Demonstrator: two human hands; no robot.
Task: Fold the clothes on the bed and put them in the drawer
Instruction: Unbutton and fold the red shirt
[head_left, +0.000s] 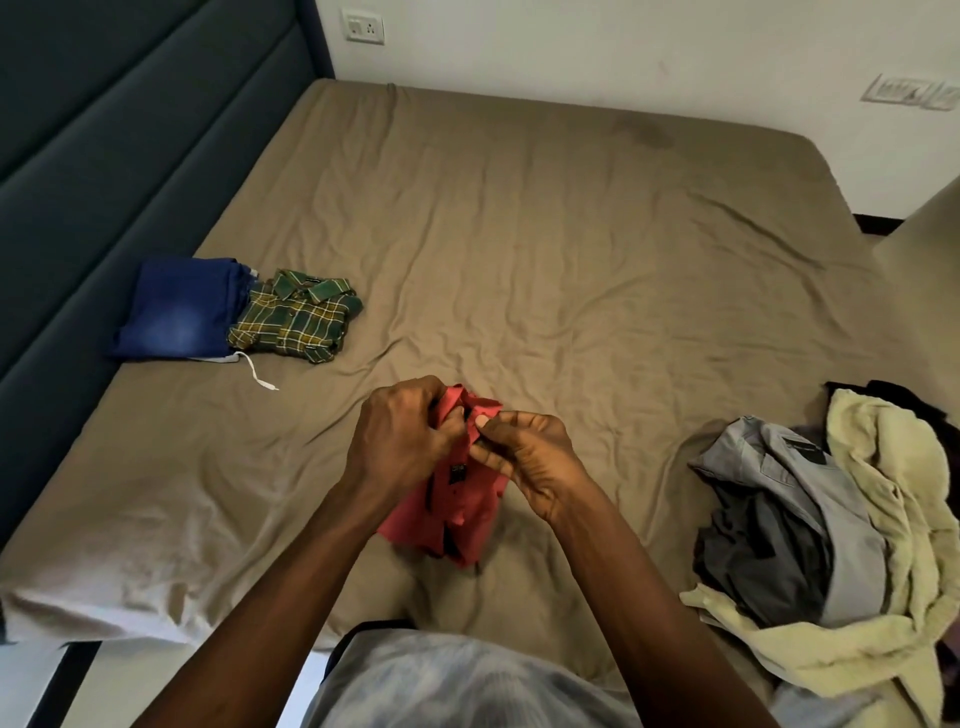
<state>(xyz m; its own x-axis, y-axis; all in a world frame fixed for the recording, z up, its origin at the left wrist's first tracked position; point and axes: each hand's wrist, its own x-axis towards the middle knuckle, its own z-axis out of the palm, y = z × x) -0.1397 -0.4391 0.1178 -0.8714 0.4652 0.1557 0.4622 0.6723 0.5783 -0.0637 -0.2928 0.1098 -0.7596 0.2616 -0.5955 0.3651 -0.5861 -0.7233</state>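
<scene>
A crumpled red shirt (457, 499) with dark buttons is held low on the bed (519, 234), toward 6 o'clock. Its collar is pinched by the curled fingers of the left hand (400, 447) and right hand (530, 457). Folded blue jeans (176, 312) and a green plaid shirt (296, 317) are laid touching at 9 o'clock. Unfolded garments (831, 519) are heaped at 4 o'clock.

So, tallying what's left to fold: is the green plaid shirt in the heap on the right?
No, the green plaid shirt lies folded beside the blue jeans, far from the heap.

Black garment (906, 402) (mostly buried) under yellow cloth (893, 467)
</scene>
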